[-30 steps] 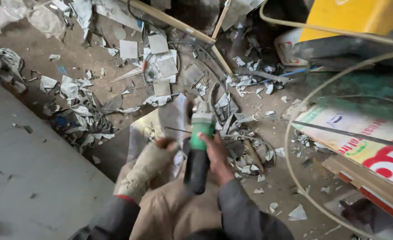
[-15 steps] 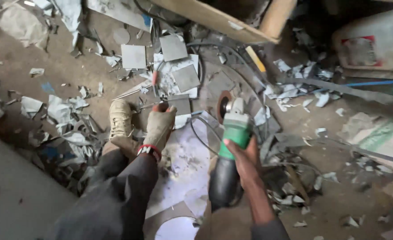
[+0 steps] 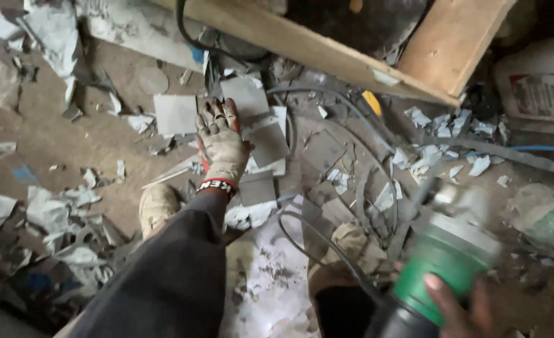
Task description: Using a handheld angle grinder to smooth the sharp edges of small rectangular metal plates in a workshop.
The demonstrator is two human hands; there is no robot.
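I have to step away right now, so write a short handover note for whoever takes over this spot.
Left hand: gloved, stretched forward, palm down and fingers spread on the grey tile pieces lying on the floor; not gripping anything.
Right hand: bare, closed around the body of the green angle grinder, held low at the right, blurred; its black cord loops across the floor.
Around: tile offcuts and rubble scattered everywhere, a wooden plank beyond the tiles, both shoes beside a pale slab.
Done: many cut scraps lie about.
Left: grinder is away from the tiles; no cut under way.

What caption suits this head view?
Gloved left hand reaches onto grey tile pieces; right hand holds a green angle grinder.
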